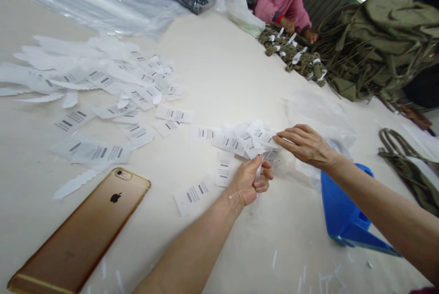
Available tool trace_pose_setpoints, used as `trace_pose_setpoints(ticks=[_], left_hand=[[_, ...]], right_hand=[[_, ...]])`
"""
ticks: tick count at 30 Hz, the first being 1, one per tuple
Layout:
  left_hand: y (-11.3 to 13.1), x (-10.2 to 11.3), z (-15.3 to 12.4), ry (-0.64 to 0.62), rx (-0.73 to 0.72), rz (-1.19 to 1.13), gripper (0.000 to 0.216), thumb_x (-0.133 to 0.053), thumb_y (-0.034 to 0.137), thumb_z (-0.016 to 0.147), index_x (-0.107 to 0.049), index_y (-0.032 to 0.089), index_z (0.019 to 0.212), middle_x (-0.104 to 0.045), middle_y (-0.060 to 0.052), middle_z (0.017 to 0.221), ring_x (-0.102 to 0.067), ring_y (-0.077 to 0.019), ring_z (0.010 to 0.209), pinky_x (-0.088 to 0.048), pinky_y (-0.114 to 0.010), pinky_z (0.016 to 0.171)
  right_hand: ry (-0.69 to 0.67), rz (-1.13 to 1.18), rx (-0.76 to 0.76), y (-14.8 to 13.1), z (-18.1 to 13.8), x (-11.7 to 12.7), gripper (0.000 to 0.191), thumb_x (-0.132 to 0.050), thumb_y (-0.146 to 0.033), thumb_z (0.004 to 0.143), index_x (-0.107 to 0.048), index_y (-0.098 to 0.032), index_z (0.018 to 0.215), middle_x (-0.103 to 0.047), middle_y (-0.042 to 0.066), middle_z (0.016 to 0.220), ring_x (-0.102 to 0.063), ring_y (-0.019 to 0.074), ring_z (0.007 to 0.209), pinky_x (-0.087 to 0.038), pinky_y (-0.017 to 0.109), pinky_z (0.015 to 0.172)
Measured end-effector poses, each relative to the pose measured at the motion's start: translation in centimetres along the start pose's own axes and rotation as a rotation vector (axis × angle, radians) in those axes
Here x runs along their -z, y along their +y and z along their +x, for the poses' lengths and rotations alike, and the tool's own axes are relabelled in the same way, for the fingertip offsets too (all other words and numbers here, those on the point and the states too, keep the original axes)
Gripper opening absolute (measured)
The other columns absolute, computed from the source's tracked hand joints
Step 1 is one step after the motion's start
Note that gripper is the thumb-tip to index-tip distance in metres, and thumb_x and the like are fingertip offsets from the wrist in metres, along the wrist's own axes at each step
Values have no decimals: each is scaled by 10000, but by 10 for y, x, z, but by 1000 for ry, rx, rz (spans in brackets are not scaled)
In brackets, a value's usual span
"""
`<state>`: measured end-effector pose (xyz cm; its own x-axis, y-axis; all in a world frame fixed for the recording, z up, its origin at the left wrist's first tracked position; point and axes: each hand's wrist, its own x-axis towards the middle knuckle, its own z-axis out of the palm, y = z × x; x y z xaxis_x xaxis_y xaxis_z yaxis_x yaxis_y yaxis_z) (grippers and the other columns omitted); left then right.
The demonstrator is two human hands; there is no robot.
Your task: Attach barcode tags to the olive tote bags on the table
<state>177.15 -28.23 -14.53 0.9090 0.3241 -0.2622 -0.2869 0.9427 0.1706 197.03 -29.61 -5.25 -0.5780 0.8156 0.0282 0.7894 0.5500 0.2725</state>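
Observation:
In the head view my left hand (252,179) is closed around a bunch of thin clear plastic strands (259,170). White printed labels (245,141) fan out just above that fist. They seem to belong to the bunch, though where they join is hidden. My right hand (305,145) reaches in from the right with fingers stretched out and close together. Its fingertips are at the edge of the topmost label (260,133); I cannot see any grip on it. Loose printed labels (192,194) lie on the table beside my left wrist.
A label pile (137,79) spreads at left, near a gold phone (82,230). A blue plastic object (343,211) lies under my right forearm. Clear plastic sheeting (103,1) covers the far left. Opposite, a person in pink (284,1) handles olive straps (295,56) beside olive bags (394,24).

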Motion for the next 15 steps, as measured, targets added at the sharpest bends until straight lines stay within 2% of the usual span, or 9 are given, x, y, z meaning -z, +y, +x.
trace_pose_setpoints(ticks=[4, 6, 9, 12, 14, 15], left_hand=[[-1, 0, -1, -37, -3, 11, 265, -638, 365, 690, -497, 143, 722, -388, 70, 458, -189, -7, 297, -87, -175, 347], [-2, -1, -1, -14, -11, 36, 251, -641, 341, 669, -482, 153, 713, -352, 83, 443, -188, -11, 299, -89, -175, 347], [-4, -3, -1, 66, -45, 93, 236, -611, 346, 664, -465, 167, 712, -381, 74, 447, -243, -25, 305, -132, -176, 348], [-7, -5, -1, 103, -8, 172, 239, -583, 369, 673, -443, 176, 686, -377, 74, 433, -270, -36, 304, -157, -187, 351], [-8, -6, -1, 91, 45, 232, 234, -571, 359, 686, -425, 179, 653, -337, 85, 408, -223, -29, 294, -126, -196, 351], [-9, -7, -1, 83, 61, 254, 226, -569, 338, 688, -415, 181, 640, -322, 89, 403, -201, -25, 296, -110, -200, 354]], right_hand=[[34, -63, 63, 2, 7, -11, 302, -380, -134, 874, -533, -206, 1123, -631, 58, 1036, -550, 151, 924, -358, 334, 837], [26, -66, 56, 0, 11, -12, 308, -391, -120, 858, -531, -197, 1122, -637, 54, 1011, -557, 158, 909, -370, 335, 822], [120, -12, -122, -9, 25, -5, 357, -409, -65, 792, -532, -172, 1110, -627, 67, 1015, -557, 176, 922, -383, 346, 809], [269, 94, -293, -29, 58, 6, 377, -404, -45, 736, -550, -172, 1059, -612, 76, 1038, -545, 185, 966, -378, 355, 846], [255, 175, -326, -47, 90, 8, 318, -409, -103, 763, -555, -174, 1036, -611, 80, 1036, -542, 185, 976, -370, 350, 865], [194, 212, -335, -57, 107, 6, 291, -417, -150, 781, -551, -166, 1039, -608, 88, 1042, -542, 189, 978, -368, 347, 863]])
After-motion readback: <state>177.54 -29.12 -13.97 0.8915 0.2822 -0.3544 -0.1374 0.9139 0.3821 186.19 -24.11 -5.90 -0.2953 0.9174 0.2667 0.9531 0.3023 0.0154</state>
